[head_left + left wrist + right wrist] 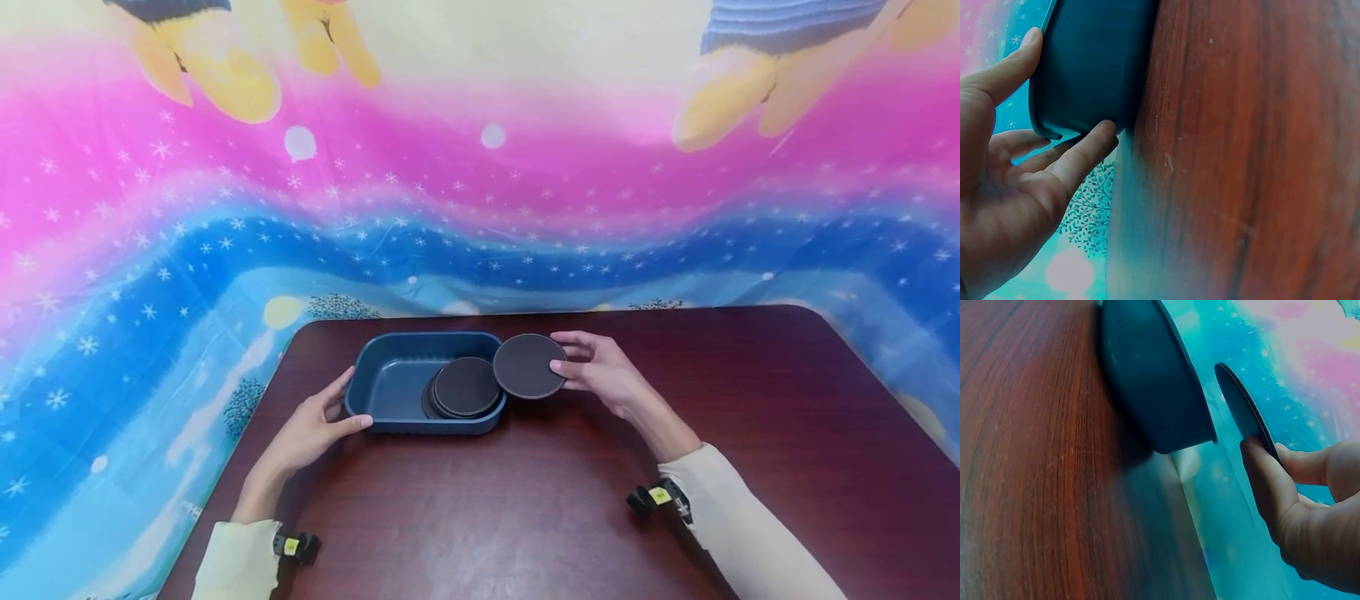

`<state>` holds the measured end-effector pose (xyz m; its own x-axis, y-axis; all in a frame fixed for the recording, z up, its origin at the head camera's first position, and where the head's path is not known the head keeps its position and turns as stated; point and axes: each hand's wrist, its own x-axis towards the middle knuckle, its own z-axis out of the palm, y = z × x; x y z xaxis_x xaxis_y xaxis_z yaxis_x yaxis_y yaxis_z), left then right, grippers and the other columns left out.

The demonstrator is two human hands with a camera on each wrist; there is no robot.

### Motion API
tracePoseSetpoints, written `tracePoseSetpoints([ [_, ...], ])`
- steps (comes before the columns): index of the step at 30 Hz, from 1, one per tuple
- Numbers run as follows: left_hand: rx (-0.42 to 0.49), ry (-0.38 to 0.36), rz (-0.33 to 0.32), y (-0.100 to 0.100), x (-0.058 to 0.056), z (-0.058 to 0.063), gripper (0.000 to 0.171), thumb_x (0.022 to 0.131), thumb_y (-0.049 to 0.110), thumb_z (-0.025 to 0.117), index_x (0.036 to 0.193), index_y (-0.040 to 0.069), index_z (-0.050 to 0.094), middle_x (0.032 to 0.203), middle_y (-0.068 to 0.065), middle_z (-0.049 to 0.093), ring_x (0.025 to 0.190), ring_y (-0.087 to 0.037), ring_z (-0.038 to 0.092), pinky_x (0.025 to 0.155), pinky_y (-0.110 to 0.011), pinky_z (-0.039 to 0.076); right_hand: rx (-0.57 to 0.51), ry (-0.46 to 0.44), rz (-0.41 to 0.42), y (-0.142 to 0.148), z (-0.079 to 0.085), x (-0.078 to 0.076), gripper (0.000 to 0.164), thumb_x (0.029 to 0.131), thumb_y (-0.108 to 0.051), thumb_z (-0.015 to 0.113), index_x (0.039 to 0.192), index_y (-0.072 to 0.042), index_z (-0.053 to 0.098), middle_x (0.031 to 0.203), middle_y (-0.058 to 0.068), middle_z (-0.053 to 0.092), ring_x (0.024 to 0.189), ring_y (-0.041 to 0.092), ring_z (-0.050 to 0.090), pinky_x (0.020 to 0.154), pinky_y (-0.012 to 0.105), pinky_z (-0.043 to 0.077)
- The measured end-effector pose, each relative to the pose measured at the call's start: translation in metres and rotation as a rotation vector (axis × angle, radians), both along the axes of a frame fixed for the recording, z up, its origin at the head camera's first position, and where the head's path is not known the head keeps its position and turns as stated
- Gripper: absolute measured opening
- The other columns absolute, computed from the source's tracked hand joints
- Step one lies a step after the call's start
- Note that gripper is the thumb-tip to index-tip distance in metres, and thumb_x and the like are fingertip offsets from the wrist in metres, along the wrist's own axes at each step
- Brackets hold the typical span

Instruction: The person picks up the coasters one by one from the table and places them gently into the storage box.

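Observation:
A dark blue plastic bin (431, 427) with rounded corners stands on the table. My left hand (309, 429) grips its left end, thumb at the front rim and fingers spread against the outer wall. In the left wrist view, the fingertips touch the bin's side (1088, 69). Several round dark coasters (467, 387) lie in an uneven stack in the right half of the bin. My right hand (600, 367) pinches another coaster (528, 367) by its right edge, thumb on top and fingers beneath. That coaster is held up, just right of the bin's right rim.
The bin rests on a reddish-brown wooden table (570, 508) with rounded back corners. Close behind the table hangs a printed cloth (450, 200) in pink and blue. Each wrist carries a small black camera (300, 547) beside a cream sleeve (742, 508).

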<state>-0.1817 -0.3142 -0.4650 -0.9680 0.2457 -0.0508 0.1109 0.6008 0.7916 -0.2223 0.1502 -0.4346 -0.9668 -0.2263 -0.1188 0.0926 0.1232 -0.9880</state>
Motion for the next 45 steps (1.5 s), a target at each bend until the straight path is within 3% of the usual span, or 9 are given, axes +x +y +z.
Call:
tracePoseSetpoints([
  [6, 0.002, 0.006, 0.009, 0.001, -0.001, -0.002, 0.098, 0.1, 0.034, 0.078, 0.174, 0.015, 0.017, 0.174, -0.024, 0.032, 0.151, -0.045, 0.048, 0.111, -0.059, 0.053, 0.004, 0.0, 0.003, -0.006, 0.0, -0.001, 0.061, 0.102, -0.001, 0.069, 0.16, 0.001, 0.046, 0.144, 0.032, 0.059, 0.09, 0.009, 0.076, 0.083, 0.027, 0.065],
  [15, 0.017, 0.032, 0.034, 0.001, -0.001, -0.002, 0.098, 0.096, 0.036, 0.083, 0.172, 0.01, 0.025, 0.167, -0.027, 0.043, 0.15, -0.046, 0.049, 0.109, -0.056, 0.055, -0.009, 0.001, 0.017, -0.018, -0.001, -0.005, 0.06, 0.102, -0.001, 0.069, 0.159, 0.001, 0.048, 0.143, 0.032, 0.06, 0.09, 0.009, 0.075, 0.082, 0.026, 0.065],
  [25, 0.035, 0.027, 0.064, 0.002, 0.0, 0.001, 0.097, 0.094, 0.036, 0.086, 0.171, 0.013, 0.031, 0.164, -0.026, 0.049, 0.148, -0.045, 0.053, 0.105, -0.054, 0.06, -0.027, -0.009, 0.017, -0.031, -0.003, -0.009, 0.061, 0.102, 0.0, 0.069, 0.159, 0.002, 0.047, 0.143, 0.032, 0.061, 0.09, 0.01, 0.076, 0.081, 0.027, 0.066],
  [45, 0.025, 0.034, 0.061, 0.001, -0.001, 0.002, 0.096, 0.094, 0.035, 0.085, 0.17, 0.011, 0.031, 0.164, -0.027, 0.049, 0.148, -0.045, 0.053, 0.106, -0.055, 0.059, -0.06, -0.043, 0.03, -0.061, 0.001, -0.012, 0.059, 0.101, 0.001, 0.07, 0.157, -0.001, 0.051, 0.141, 0.029, 0.064, 0.091, 0.013, 0.077, 0.083, 0.032, 0.067],
])
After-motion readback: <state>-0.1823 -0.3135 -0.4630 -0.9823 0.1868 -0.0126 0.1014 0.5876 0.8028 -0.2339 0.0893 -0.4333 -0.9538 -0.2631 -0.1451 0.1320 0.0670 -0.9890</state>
